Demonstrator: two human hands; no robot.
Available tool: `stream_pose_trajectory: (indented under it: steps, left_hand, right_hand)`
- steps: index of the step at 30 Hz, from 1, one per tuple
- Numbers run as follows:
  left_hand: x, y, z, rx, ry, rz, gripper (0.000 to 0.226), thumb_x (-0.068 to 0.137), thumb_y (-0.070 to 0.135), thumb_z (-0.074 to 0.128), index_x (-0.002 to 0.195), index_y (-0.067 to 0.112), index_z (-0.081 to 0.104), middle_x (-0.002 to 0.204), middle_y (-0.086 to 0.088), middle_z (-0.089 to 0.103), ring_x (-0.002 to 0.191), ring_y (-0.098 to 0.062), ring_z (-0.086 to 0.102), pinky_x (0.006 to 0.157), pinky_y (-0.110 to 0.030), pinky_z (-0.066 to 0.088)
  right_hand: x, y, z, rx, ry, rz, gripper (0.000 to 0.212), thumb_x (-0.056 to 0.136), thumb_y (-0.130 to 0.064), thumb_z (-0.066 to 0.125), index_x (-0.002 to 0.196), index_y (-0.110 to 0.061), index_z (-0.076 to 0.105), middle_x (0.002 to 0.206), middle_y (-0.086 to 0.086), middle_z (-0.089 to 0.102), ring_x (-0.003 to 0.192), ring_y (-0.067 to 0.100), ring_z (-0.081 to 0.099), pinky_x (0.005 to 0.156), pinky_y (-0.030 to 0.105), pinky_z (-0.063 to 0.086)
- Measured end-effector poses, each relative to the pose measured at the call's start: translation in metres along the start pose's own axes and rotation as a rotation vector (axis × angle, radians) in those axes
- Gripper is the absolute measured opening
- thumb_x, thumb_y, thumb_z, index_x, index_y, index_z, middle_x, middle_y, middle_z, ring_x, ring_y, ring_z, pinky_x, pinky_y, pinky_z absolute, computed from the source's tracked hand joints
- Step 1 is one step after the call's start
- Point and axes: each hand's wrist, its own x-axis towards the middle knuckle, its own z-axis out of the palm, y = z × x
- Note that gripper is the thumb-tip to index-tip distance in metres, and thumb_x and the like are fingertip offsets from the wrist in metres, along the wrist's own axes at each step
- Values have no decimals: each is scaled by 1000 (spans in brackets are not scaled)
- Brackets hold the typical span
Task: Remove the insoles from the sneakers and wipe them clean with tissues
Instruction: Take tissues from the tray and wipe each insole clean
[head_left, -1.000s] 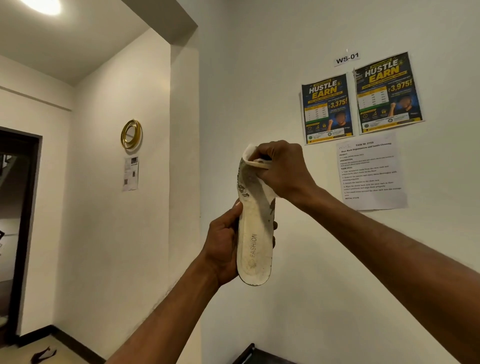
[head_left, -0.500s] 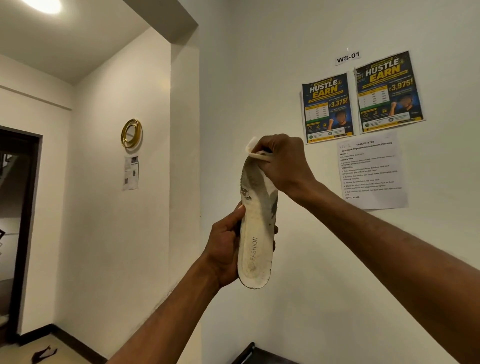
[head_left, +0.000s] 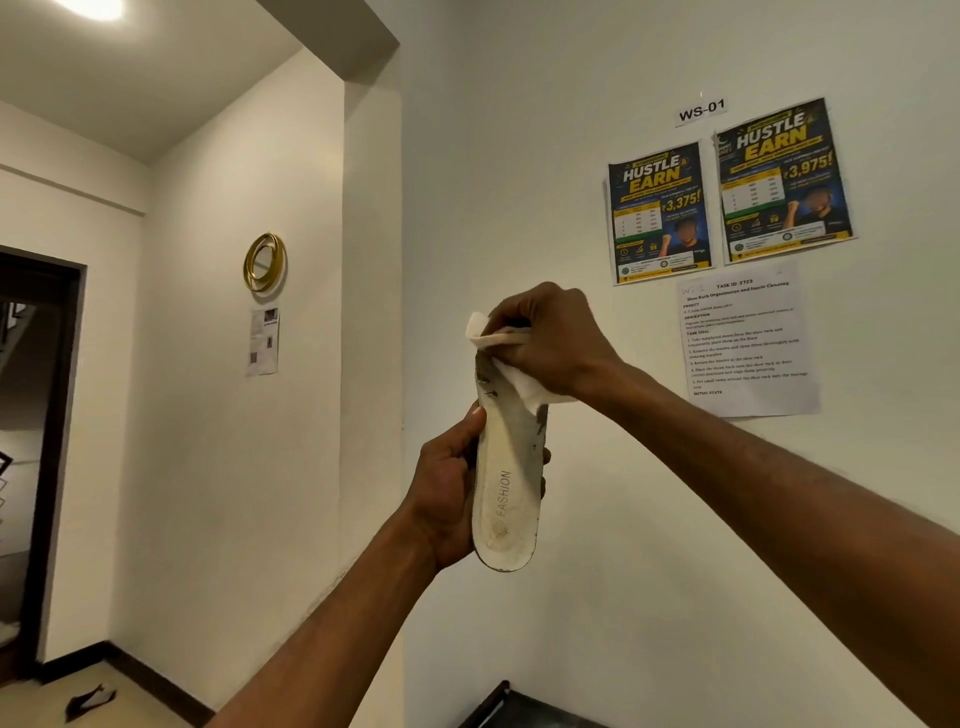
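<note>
A pale wall (head_left: 571, 156) fills most of the view, with a corner running down just left of centre. At 9 o'clock a dark doorway (head_left: 31, 441) opens at the frame's edge. At 2 o'clock 2 dark posters (head_left: 658, 213) hang side by side on the wall, and a white printed sheet (head_left: 748, 343) is stuck just below them.

Near the centre, raised in front of the wall, the insole (head_left: 506, 483) stands almost upright, heel end down and toe end at 12 o'clock. It is off-white with the word FASHION printed along its lower half, and dark smudges mark its upper half and edges.

The hands are apart, 1 at each end of the insole. The left hand (head_left: 447, 493) grips the heel half from the 9 o'clock side, thumb along the near edge and fingertips showing past the far edge. The right hand (head_left: 550, 343) is curled over the toe end, clamping a white tissue (head_left: 524, 384) against it; the tissue wraps the tip and sticks out toward 10 o'clock.

A gold ring (head_left: 264, 262) hangs on the side wall at 10 o'clock of the insole, with a small paper (head_left: 264, 340) beneath it. A small label (head_left: 701, 110) reading WS-01 sits above the posters.
</note>
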Motion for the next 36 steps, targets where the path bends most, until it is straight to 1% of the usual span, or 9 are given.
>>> stream_pose_trajectory:
  steps: [2,6,10,14,18,22,24,29,36]
  left_hand:
    - [1,1,0,14,-2,1,58,98,52,48,136,11,62,117,-23,63,96,-35,64,84,-47,50]
    - [2,2,-1,-5,-7,3,58,99,53,45,133,9,63,115,-22,62,91,-33,64,81,-45,50]
    - [3,4,-3,-23,-14,22,56,99,52,47,128,9,67,117,-23,62,92,-34,64,83,-45,50]
    - [4,3,-7,-75,8,64,52,99,50,47,126,10,67,112,-24,62,88,-36,63,80,-46,51]
    - [1,5,-6,-83,3,69,53,98,47,50,130,7,65,109,-24,62,88,-36,61,82,-46,49]
    - [3,9,-8,-111,48,126,55,98,43,47,138,8,60,108,-21,66,89,-36,63,83,-46,48]
    - [3,10,-9,-100,50,124,57,98,45,47,143,10,56,107,-19,65,88,-34,62,84,-45,48]
    - [1,19,-8,-108,74,202,47,100,40,42,123,9,69,104,-17,71,92,-34,67,86,-44,51]
    - [-11,36,-31,-50,142,227,55,86,45,55,129,12,64,104,-16,61,83,-33,61,80,-43,49]
  right_hand:
    - [0,0,1,15,71,-4,13,78,-17,80,91,-16,79,90,0,75,78,5,64,75,23,57]
    - [-4,-5,2,3,-178,-18,16,76,-22,81,91,-19,79,92,-7,70,80,3,60,69,12,45]
    - [-6,-7,4,36,-45,19,18,75,-22,81,93,-17,79,96,-4,73,81,2,60,69,4,42]
    - [-15,-12,10,84,-238,6,14,75,-28,81,89,-26,79,87,-13,72,79,-1,65,72,13,51]
    - [-18,-9,14,103,-130,98,16,74,-29,82,89,-24,79,87,-10,73,77,-1,63,75,19,55]
    - [-25,-18,18,143,-285,85,17,72,-30,83,88,-25,78,83,-13,73,78,1,66,71,17,54]
    - [-24,-17,17,127,-218,114,17,72,-28,82,87,-24,78,83,-11,73,78,3,66,73,22,56]
    - [-28,-28,19,198,-306,99,14,71,-31,82,83,-25,77,78,-12,73,75,1,67,67,19,55]
    - [-18,-31,26,196,-46,158,18,74,-29,82,89,-21,78,86,-9,73,75,1,65,64,6,46]
